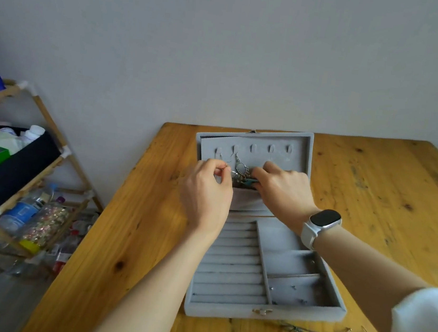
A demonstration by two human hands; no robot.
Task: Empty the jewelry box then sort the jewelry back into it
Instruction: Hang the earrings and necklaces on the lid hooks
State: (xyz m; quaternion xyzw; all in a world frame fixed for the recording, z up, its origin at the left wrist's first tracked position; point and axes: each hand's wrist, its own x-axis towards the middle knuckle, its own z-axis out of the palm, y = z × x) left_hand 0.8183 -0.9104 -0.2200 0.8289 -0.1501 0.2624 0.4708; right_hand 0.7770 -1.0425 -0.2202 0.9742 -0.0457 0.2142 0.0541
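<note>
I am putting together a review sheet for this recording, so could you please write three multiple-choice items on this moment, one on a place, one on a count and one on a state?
1. Where does the smartwatch sit?
A. On the right wrist
B. On the left wrist
C. On the table

2. How many hooks show on the lid of the jewelry box?
A. Two
B. Five
C. Nine

3. What is the left hand doing?
A. Lying flat on the table
B. Hanging idle
C. Pinching a thin wire hook on the tangled jewelry

Answers:
1 A, the white strap wraps the right forearm.
2 B, five pegs stand in one row.
3 C, thumb and forefinger meet on the wire, while the right hand grips the same cluster.
</note>
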